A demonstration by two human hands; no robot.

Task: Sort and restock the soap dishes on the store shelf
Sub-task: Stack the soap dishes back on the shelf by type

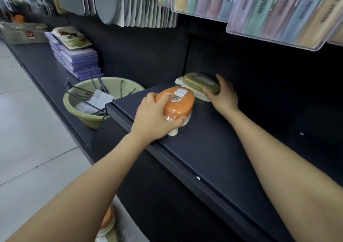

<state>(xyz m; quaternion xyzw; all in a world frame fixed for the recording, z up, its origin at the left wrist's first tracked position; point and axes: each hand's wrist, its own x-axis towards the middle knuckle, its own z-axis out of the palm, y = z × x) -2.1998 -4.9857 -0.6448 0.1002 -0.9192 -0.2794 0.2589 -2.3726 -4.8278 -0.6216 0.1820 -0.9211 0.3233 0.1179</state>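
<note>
- Shelf (222,149): dark top; its left end sits just above a green basin (74,110) on the lower ledge. The front edge runs down to the right.
- A broad stretch of shelf top shows right of the hands and in front of them; toothbrush packs (278,11) overhang it from above.
- Orange dish (176,100): near the shelf's front-left corner, on a cream base.
- Left hand (154,121) grips it, fingers over the lid and thumb under the near end.
- Olive dish (201,84): farther back, just beside the orange one; cannot tell if they touch.
- Right hand (225,95) holds its right end, fingers curled round it.
- More dishes (107,221) lie below the left forearm, at floor level.
</note>
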